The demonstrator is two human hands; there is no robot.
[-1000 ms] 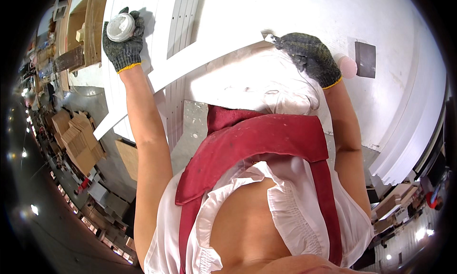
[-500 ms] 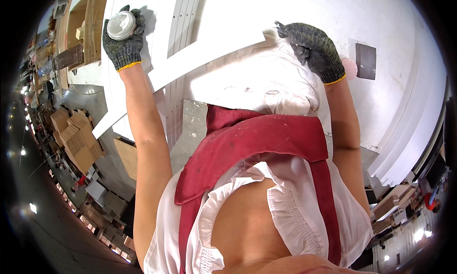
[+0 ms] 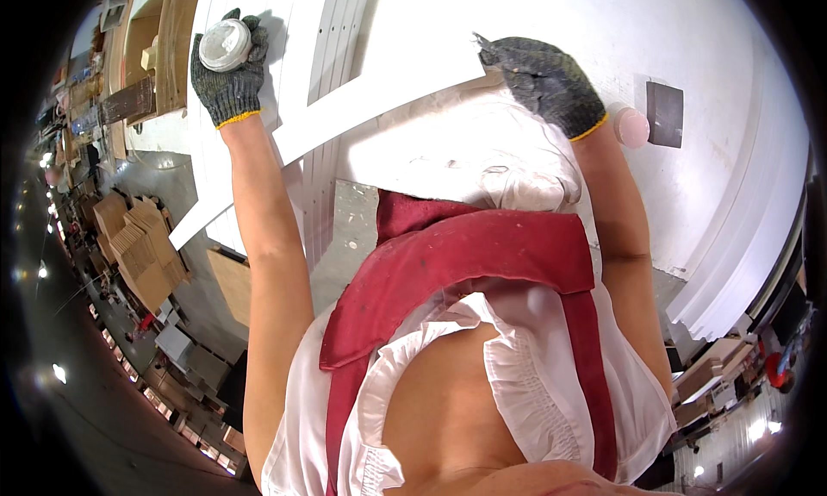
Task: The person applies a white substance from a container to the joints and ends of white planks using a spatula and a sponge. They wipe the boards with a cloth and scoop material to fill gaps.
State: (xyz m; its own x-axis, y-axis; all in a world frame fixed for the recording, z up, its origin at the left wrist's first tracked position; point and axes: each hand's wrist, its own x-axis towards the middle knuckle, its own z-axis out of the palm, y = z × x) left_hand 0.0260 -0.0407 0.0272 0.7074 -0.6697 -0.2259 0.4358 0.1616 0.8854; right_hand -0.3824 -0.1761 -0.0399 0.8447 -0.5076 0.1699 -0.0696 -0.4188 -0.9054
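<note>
My left hand [image 3: 231, 78], in a dark knit glove with a yellow cuff, holds a small round tub [image 3: 225, 46] of whitish paste. It is over the white boards at the far left. My right hand [image 3: 547, 82], gloved alike, is at the right end of a long white strip [image 3: 379, 108]. Its fingers are bunched, the foremost one pointing left with a pale tip. Whatever they may hold is too small to make out. Crumpled white cloth [image 3: 465, 151] lies beneath the strip, close to my maroon apron [image 3: 465, 246].
A pink round disc [image 3: 631, 127] and a dark grey rectangular piece [image 3: 665, 114] lie on the white table [image 3: 603, 13] to the right. Slotted white boards [image 3: 323, 108] run lengthwise at the left. A cardboard box [image 3: 164, 39] stands beyond them, with stacked cardboard [image 3: 133, 246] lower left.
My right hand has moved left, bringing its fingertips over the strip's end. My left hand with the tub has hardly shifted.
</note>
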